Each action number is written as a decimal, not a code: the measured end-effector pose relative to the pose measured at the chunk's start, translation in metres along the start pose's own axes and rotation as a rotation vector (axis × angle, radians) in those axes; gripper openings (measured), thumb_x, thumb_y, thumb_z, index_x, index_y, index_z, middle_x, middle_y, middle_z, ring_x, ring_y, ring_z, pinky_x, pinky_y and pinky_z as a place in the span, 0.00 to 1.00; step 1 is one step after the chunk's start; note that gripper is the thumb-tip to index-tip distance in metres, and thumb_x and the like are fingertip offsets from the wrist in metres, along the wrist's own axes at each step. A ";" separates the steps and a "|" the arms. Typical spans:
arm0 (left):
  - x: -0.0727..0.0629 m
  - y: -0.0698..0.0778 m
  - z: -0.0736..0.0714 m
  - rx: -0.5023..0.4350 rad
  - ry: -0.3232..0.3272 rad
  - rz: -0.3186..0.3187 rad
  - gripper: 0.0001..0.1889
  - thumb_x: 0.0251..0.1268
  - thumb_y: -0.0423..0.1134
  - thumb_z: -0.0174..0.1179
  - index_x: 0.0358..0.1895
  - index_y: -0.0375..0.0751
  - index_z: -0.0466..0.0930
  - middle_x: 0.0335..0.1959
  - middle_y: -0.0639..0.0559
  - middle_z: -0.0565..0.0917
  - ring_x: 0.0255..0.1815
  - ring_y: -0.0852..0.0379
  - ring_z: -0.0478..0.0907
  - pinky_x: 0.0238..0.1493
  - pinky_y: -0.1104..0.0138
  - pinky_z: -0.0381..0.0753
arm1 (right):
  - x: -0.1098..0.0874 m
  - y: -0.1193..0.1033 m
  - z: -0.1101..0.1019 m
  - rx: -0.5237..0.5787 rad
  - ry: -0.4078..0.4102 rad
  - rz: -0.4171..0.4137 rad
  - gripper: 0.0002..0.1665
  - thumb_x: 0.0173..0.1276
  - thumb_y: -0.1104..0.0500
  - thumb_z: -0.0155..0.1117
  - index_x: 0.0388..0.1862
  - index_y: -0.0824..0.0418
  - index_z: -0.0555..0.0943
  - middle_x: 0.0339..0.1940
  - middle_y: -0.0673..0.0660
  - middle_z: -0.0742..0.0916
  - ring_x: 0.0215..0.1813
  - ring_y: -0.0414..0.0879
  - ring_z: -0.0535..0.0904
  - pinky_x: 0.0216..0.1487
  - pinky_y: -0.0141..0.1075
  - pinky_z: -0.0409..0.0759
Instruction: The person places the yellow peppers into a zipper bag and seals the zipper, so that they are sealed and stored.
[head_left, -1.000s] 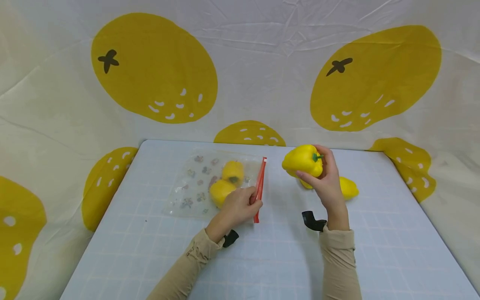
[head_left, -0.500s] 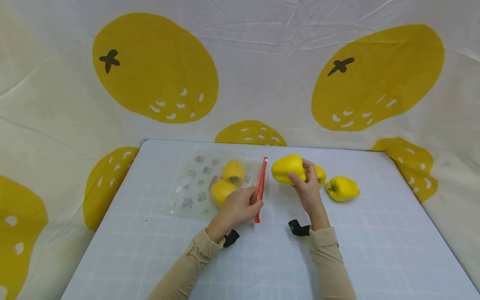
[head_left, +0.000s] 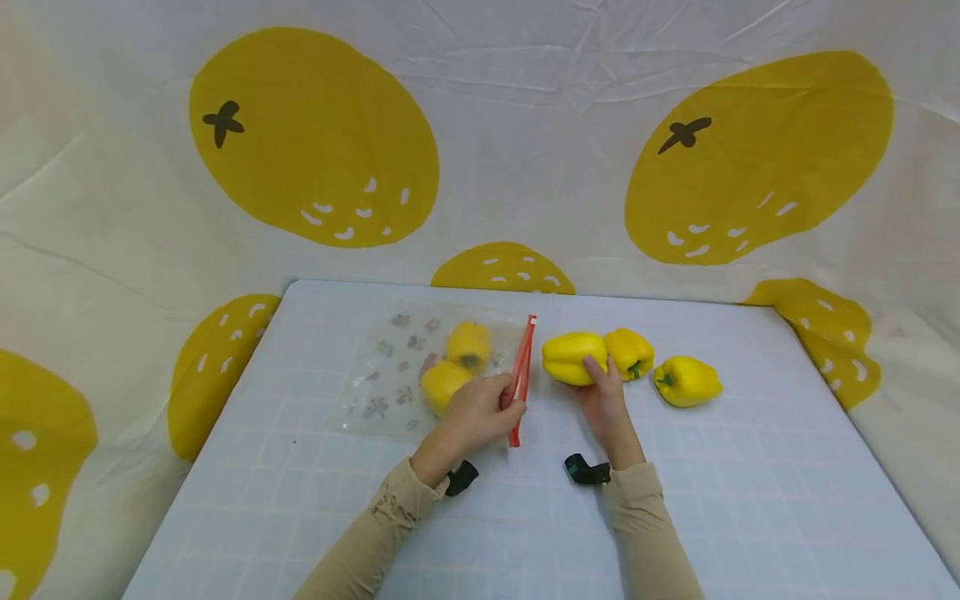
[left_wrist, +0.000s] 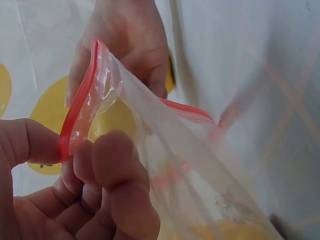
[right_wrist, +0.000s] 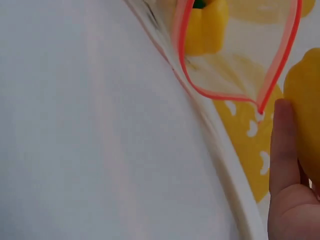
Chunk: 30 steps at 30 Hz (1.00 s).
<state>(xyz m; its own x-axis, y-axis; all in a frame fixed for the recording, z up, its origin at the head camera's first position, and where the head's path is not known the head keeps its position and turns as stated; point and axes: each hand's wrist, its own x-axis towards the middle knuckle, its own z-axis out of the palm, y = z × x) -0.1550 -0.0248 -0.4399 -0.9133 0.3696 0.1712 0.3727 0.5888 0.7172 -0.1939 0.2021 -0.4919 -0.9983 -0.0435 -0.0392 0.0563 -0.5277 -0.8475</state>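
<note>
A clear zip bag (head_left: 390, 367) with a red zip edge (left_wrist: 80, 105) lies on the table, two yellow bell peppers (head_left: 468, 343) inside. My left hand (head_left: 480, 417) pinches that edge between thumb and fingers; the mouth gapes in both wrist views. Just right of the mouth, my right hand (head_left: 606, 404) holds another yellow bell pepper (head_left: 572, 358), thumb on its near side; the far fingers are hidden behind it. The right wrist view catches this hand (right_wrist: 292, 200) and part of the held pepper (right_wrist: 307, 115) at its right edge.
Beyond the right hand sits a yellow bell pepper (head_left: 632, 354), and farther right another loose pepper (head_left: 686, 381). Both wrists carry a black camera mount (head_left: 587, 469). A white cloth (head_left: 525, 150) printed with yellow fruit rises behind the pale table (head_left: 247, 517).
My right hand has moved left and down with its pepper, toward the bag's mouth, uncovering the two loose peppers. The left hand has stayed on the bag's edge.
</note>
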 end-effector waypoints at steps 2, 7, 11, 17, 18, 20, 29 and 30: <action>0.000 0.000 0.001 0.001 -0.006 -0.005 0.14 0.61 0.38 0.59 0.20 0.47 0.65 0.13 0.59 0.63 0.12 0.61 0.58 0.18 0.71 0.54 | 0.000 0.003 -0.001 0.002 0.003 0.016 0.22 0.75 0.54 0.55 0.64 0.53 0.65 0.57 0.53 0.76 0.58 0.46 0.72 0.58 0.40 0.76; -0.002 0.000 0.001 -0.009 -0.017 -0.018 0.14 0.61 0.39 0.59 0.21 0.47 0.65 0.13 0.58 0.63 0.12 0.61 0.58 0.18 0.71 0.54 | -0.001 0.007 -0.002 -0.061 -0.001 0.037 0.24 0.75 0.51 0.55 0.66 0.54 0.64 0.58 0.53 0.75 0.59 0.48 0.71 0.59 0.41 0.75; -0.002 0.000 0.002 -0.010 -0.016 -0.017 0.14 0.61 0.39 0.59 0.21 0.47 0.65 0.13 0.59 0.63 0.12 0.61 0.58 0.18 0.71 0.54 | 0.000 0.008 -0.002 -0.113 0.017 0.040 0.25 0.76 0.47 0.53 0.66 0.53 0.63 0.60 0.55 0.75 0.58 0.50 0.72 0.57 0.42 0.76; -0.002 0.000 0.001 -0.008 -0.008 -0.025 0.14 0.61 0.37 0.59 0.21 0.47 0.65 0.12 0.59 0.62 0.12 0.61 0.58 0.18 0.71 0.55 | 0.002 0.008 -0.002 -0.129 0.048 0.050 0.27 0.76 0.46 0.53 0.69 0.51 0.61 0.61 0.56 0.74 0.59 0.51 0.72 0.55 0.43 0.77; -0.002 0.000 0.000 -0.010 -0.005 -0.023 0.14 0.61 0.37 0.59 0.21 0.47 0.65 0.12 0.59 0.62 0.12 0.61 0.58 0.18 0.71 0.54 | 0.003 0.008 -0.002 -0.125 0.051 0.048 0.28 0.76 0.47 0.53 0.69 0.51 0.60 0.62 0.56 0.74 0.59 0.51 0.72 0.55 0.43 0.77; -0.001 0.000 0.000 -0.012 -0.002 -0.021 0.14 0.61 0.38 0.59 0.21 0.47 0.65 0.12 0.59 0.62 0.12 0.61 0.58 0.18 0.71 0.54 | 0.003 0.008 -0.002 -0.130 0.053 0.044 0.28 0.76 0.49 0.55 0.69 0.51 0.60 0.62 0.56 0.73 0.60 0.51 0.72 0.55 0.42 0.77; 0.000 -0.001 -0.001 -0.024 -0.007 -0.012 0.14 0.61 0.39 0.58 0.20 0.46 0.64 0.12 0.59 0.61 0.12 0.62 0.56 0.18 0.71 0.53 | 0.003 0.009 -0.002 -0.112 0.074 0.015 0.17 0.73 0.59 0.54 0.58 0.54 0.65 0.52 0.53 0.76 0.53 0.46 0.73 0.52 0.38 0.76; 0.000 -0.001 -0.001 -0.024 -0.007 -0.013 0.14 0.61 0.39 0.58 0.20 0.46 0.64 0.12 0.59 0.61 0.12 0.61 0.56 0.18 0.70 0.53 | 0.003 0.009 -0.002 -0.117 0.081 0.020 0.16 0.72 0.60 0.54 0.56 0.55 0.65 0.51 0.52 0.76 0.52 0.45 0.74 0.52 0.37 0.76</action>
<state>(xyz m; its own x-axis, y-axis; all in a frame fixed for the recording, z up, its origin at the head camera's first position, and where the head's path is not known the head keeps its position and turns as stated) -0.1554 -0.0267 -0.4399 -0.9168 0.3671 0.1572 0.3567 0.5758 0.7356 -0.1967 0.1986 -0.5008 -0.9953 0.0180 -0.0953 0.0787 -0.4247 -0.9019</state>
